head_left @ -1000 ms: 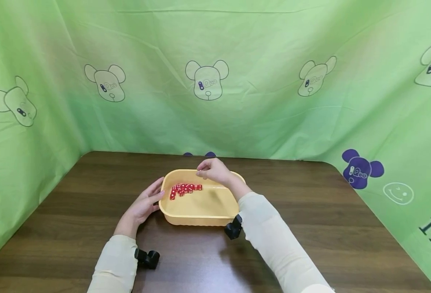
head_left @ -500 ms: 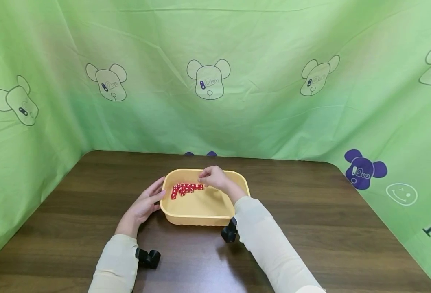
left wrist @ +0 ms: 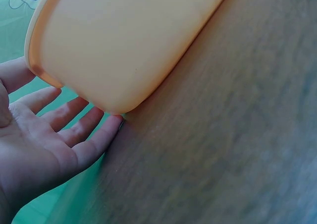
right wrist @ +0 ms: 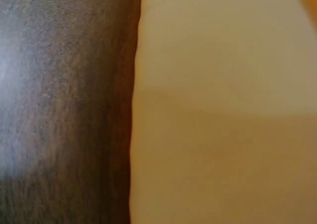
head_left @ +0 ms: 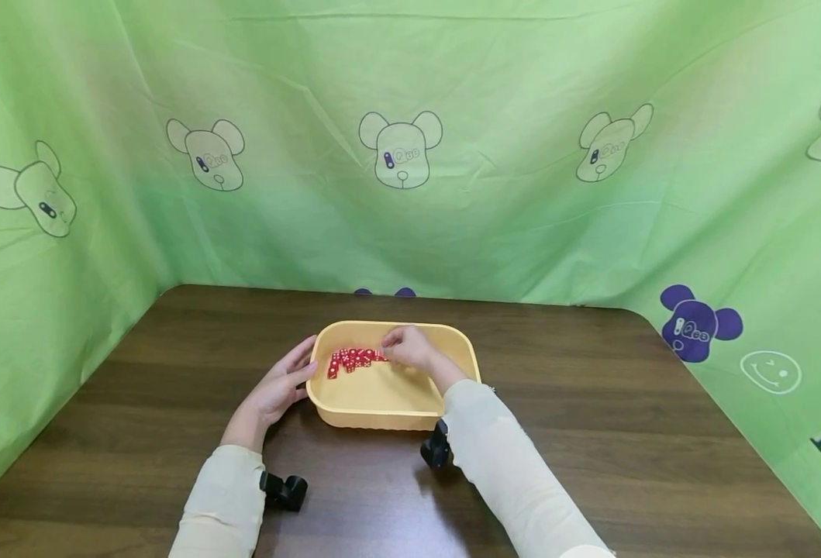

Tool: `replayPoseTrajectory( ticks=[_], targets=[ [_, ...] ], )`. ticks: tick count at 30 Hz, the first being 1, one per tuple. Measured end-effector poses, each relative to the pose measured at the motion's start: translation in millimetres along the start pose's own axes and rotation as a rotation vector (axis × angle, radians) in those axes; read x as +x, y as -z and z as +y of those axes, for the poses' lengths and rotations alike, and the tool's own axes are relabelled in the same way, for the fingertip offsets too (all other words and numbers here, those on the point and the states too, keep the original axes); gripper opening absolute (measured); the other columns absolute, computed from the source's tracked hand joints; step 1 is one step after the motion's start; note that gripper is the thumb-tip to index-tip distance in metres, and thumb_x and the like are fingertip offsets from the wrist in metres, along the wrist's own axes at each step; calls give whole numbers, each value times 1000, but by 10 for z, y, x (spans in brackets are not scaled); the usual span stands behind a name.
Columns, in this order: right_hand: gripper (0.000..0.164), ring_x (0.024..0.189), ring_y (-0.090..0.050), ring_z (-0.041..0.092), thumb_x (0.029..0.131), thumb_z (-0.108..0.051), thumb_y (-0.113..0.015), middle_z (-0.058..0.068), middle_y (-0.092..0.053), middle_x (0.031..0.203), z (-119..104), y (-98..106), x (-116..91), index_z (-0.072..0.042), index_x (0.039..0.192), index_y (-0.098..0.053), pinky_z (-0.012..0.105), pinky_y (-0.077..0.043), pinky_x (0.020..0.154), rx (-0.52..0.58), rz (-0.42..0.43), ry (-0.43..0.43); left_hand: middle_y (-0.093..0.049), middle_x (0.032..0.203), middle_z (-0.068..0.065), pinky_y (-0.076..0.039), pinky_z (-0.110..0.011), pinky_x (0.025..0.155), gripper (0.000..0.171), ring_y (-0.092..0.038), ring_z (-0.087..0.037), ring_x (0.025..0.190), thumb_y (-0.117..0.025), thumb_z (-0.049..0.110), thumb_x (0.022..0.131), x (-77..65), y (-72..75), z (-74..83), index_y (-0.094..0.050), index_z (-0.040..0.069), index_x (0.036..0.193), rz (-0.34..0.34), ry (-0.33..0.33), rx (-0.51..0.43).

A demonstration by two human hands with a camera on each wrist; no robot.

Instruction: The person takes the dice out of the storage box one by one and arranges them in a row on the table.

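Note:
A yellow plastic tub (head_left: 382,419) stands on the table, with several red dice (head_left: 354,358) with white pips clustered at its inner left. My left hand (head_left: 275,394) lies at the tub's left end, fingers spread and nearly straight against the outer wall, thumb at the rim. The left wrist view shows the fingertips of that hand (left wrist: 54,135) touching the tub wall (left wrist: 124,45). Inside the tub, my right hand (head_left: 413,349) has bent fingers right at the right end of the dice; I cannot tell whether they pinch a die. The right wrist view shows only the tub's outer wall (right wrist: 218,110).
The brown wooden table (head_left: 626,434) extends around the tub. Behind it and at both sides hangs a green curtain (head_left: 298,232) printed with bear heads. Black wrist cameras (head_left: 283,492) sit on both sleeves, the right one close to the tub's front wall.
My right hand has come down from above the back rim into the tub, to the right end of the dice. The left hand stays at the tub's left end.

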State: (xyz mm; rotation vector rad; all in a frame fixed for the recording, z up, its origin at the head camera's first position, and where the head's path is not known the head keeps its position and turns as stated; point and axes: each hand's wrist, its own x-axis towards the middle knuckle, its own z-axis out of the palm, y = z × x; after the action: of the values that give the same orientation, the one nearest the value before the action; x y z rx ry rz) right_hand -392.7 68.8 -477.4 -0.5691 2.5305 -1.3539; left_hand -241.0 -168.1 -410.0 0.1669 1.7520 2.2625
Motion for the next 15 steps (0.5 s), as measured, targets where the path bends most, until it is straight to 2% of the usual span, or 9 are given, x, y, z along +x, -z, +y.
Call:
replayPoseTrajectory(
  ticks=[1, 2, 5, 7, 9, 11, 12, 14, 15],
  targets=[
    [19, 55, -56, 17, 73, -23, -69, 4, -58, 73, 279, -37, 173, -10, 85, -64, 29, -44, 47, 9, -3, 27, -14, 140, -15, -38, -39, 82, 54, -25, -32, 120, -37, 6, 92, 2, -2, 1, -13, 12, 139, 1, 0, -1],
    [21, 58, -57, 20, 72, -21, -69, 6, -59, 75, 478, -74, 316, -8, 87, -63, 31, -45, 48, -10, -3, -6, -14, 140, -14, -38, -39, 82, 54, -25, -32, 120, -38, 6, 92, 3, -4, 3, -14, 13, 139, 2, 0, -1],
    [27, 57, -58, 18, 66, -30, -73, 3, -61, 73, 1161, -180, 751, -14, 86, -64, 31, -46, 46, -5, 0, 12, -14, 140, -14, -39, -39, 81, 54, -25, -32, 120, -38, 6, 92, 3, -6, 6, -13, 13, 139, -2, 2, -6],
    [30, 56, -59, 19, 62, -36, -75, 1, -62, 71, 1479, -233, 954, -18, 85, -65, 32, -46, 45, -12, 0, 4, -14, 140, -14, -39, -38, 81, 54, -25, -32, 120, -38, 6, 92, 4, -3, 3, -13, 13, 139, 1, 1, -5],
    [31, 54, -59, 19, 60, -39, -75, 1, -62, 68, 1633, -263, 1048, -22, 83, -65, 34, -46, 45, -23, 0, -10, -14, 140, -15, -39, -38, 81, 54, -24, -32, 121, -37, 6, 92, 5, 1, 0, -13, 12, 139, 1, -2, -3],
    [28, 53, -59, 19, 61, -36, -75, 1, -62, 66, 1592, -263, 1014, -22, 82, -64, 34, -46, 44, -36, -1, -19, -14, 140, -15, -39, -38, 81, 54, -24, -32, 120, -37, 5, 92, 5, 0, -1, -13, 12, 139, 3, -6, -2],
    [25, 53, -59, 19, 62, -33, -75, 1, -62, 66, 1459, -244, 923, -21, 82, -64, 34, -46, 45, -44, -2, -29, -13, 140, -15, -39, -38, 81, 54, -24, -32, 121, -37, 5, 92, 6, 1, -2, -13, 11, 139, 0, -9, 0],
    [18, 53, -59, 18, 66, -23, -72, 2, -62, 65, 991, -186, 617, -18, 81, -64, 33, -46, 47, -76, 6, -48, -13, 140, -15, -38, -39, 81, 54, -24, -32, 121, -37, 6, 92, 1, 2, 3, -12, 12, 139, -1, -9, -1],
    [15, 54, -59, 18, 69, -18, -70, 3, -61, 65, 608, -135, 370, -14, 82, -64, 31, -46, 49, -90, 11, -64, -13, 140, -15, -38, -39, 81, 54, -24, -33, 121, -37, 6, 92, -2, 2, 5, -12, 12, 139, -2, -10, 0]
  ],
)
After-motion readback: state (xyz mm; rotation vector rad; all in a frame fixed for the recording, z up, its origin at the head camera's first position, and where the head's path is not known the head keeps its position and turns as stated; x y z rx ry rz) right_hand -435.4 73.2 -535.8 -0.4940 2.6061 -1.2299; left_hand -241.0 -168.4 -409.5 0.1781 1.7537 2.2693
